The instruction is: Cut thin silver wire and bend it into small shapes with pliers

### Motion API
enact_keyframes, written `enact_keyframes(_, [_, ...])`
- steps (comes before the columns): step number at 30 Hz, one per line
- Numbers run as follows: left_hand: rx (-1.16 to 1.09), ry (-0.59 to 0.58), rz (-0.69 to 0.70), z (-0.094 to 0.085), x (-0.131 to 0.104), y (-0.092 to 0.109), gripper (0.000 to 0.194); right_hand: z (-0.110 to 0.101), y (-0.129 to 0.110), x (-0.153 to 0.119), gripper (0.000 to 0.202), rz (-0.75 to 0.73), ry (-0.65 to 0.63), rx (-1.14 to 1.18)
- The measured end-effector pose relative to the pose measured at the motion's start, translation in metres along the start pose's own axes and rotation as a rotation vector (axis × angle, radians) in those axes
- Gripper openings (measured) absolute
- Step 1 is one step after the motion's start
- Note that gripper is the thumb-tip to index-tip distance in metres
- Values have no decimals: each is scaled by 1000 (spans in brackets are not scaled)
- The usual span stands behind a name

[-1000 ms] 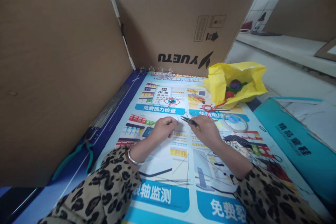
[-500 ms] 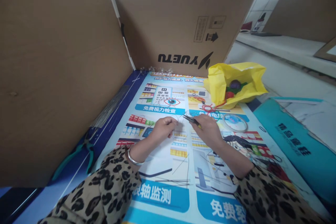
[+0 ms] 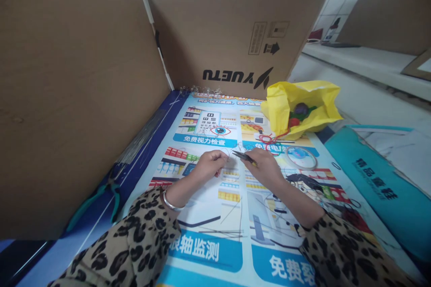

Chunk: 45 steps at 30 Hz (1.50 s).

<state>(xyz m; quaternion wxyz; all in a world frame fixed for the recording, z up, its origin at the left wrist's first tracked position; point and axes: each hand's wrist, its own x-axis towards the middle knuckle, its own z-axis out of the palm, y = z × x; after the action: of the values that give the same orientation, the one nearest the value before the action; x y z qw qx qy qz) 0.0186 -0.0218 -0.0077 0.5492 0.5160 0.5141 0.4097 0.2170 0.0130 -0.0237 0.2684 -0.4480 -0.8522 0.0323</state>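
My left hand [image 3: 212, 164] is closed in a pinch on a thin wire [image 3: 229, 153], whose fine end curves out past the fingertips. Across a small gap, my right hand [image 3: 267, 168] grips a pair of pliers [image 3: 243, 157]. Their dark jaws point left toward the wire; whether they touch it is too fine to tell. Both hands are just above a printed poster sheet [image 3: 202, 206]. Several loose straight wires [image 3: 232, 210] lie on the sheet nearer to me.
Cardboard walls [image 3: 218, 27] stand at the left and back. A yellow bag [image 3: 283, 107] holds balls of yarn [image 3: 301, 108]. A clear ring [image 3: 314, 161] lies right of my hand. Teal-handled pliers [image 3: 116, 199] and a wire bundle [image 3: 134, 143] are at left, a teal box [image 3: 373, 175] at right.
The pliers in my right hand have shifted very slightly left toward the left hand's fingertips. My left hand has stayed almost still.
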Motion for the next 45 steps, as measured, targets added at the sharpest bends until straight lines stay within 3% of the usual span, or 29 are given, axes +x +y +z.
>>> enact_keyframes(16, [-49,-73,42,1,-2,4,18,-8,-11,-4,16,-199,135,-331])
enact_keyframes(19, [-21,-77,45,1,-2,5,18,-5,-9,-4,18,-128,171,-217])
enact_keyframes(22, [16,-48,39,1,-1,2,18,-5,-3,-1,25,51,184,-36])
enact_keyframes(24, [53,-15,34,1,0,0,16,-10,0,2,31,197,122,15])
enact_keyframes(27, [177,9,35,0,2,-3,11,-24,3,8,30,332,-69,-127])
enact_keyframes(32, [518,56,101,-1,2,-4,8,-38,4,14,30,298,-277,-515])
enact_keyframes(37, [858,136,163,-2,-2,3,20,-34,8,12,33,237,-298,-654])
enact_keyframes(45, [1052,210,133,-5,-6,12,52,-45,4,11,34,170,-289,-690])
